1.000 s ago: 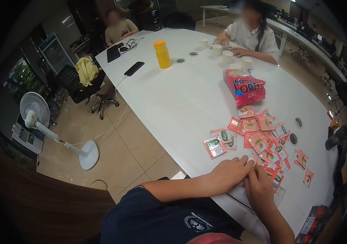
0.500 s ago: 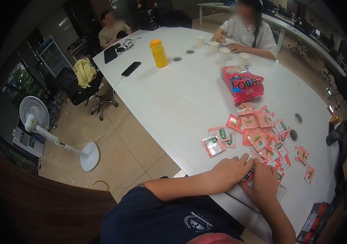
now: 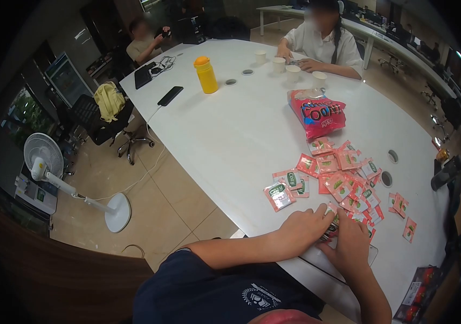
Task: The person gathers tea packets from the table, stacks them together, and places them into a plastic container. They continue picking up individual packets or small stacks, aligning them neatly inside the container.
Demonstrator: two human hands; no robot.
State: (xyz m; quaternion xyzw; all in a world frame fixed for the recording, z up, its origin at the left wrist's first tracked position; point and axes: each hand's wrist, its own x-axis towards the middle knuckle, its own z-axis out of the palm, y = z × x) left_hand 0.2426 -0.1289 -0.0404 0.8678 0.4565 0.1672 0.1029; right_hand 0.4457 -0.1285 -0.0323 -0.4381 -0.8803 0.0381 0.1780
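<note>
My left hand (image 3: 307,229) and my right hand (image 3: 349,243) meet at the table's near edge, fingers bent around a small sachet (image 3: 329,232) that is partly hidden between them. Beyond them spreads a heap of pink and white sachets (image 3: 339,186). Several sachets marked "Cozy" (image 3: 279,195) lie left of the heap, and a few others (image 3: 398,203) lie to its right. Behind the heap rests a red and pink snack bag (image 3: 319,114). Under my right hand, the edge of a flat pale object (image 3: 372,255) shows.
On the white table (image 3: 225,146) stand a yellow bottle (image 3: 206,75), a phone (image 3: 170,96) with a cable, and several paper cups (image 3: 292,73). One person (image 3: 325,43) sits across, another (image 3: 145,43) at the far left. A fan (image 3: 44,154) stands on the floor.
The view has shifted slightly. The person at the far left has raised their hands, holding a dark object near the face. My hands stay together around the sachet.
</note>
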